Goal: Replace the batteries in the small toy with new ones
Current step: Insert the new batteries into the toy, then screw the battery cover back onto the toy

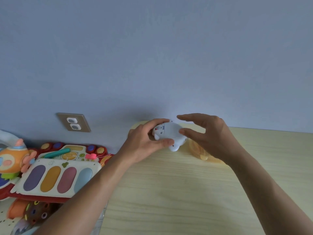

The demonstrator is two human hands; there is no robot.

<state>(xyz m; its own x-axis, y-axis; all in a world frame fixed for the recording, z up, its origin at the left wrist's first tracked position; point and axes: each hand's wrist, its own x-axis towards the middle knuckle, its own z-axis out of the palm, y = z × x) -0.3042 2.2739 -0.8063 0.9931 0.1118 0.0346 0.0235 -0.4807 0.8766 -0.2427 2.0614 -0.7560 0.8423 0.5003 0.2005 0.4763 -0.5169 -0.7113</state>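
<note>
My left hand (144, 141) grips the small white rounded plastic toy (169, 134), fingers curled over its far side and thumb under its near edge, underside facing me, above the far edge of the pale wood-grain table (169, 192). My right hand (208, 134) hovers just right of the toy, fingers straight and spread, thumb tip touching the shell. A translucent yellow ribbed disc (203, 155) lies beneath that hand.

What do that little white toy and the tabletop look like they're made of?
The toy, held by the left hand, looks like moulded plastic: smooth, pale, rounded, with a soft sheen. The table looks like light wood or a wood-print laminate: pale grain lines run across a flat matte top. Which one, the view cannot settle.
</note>
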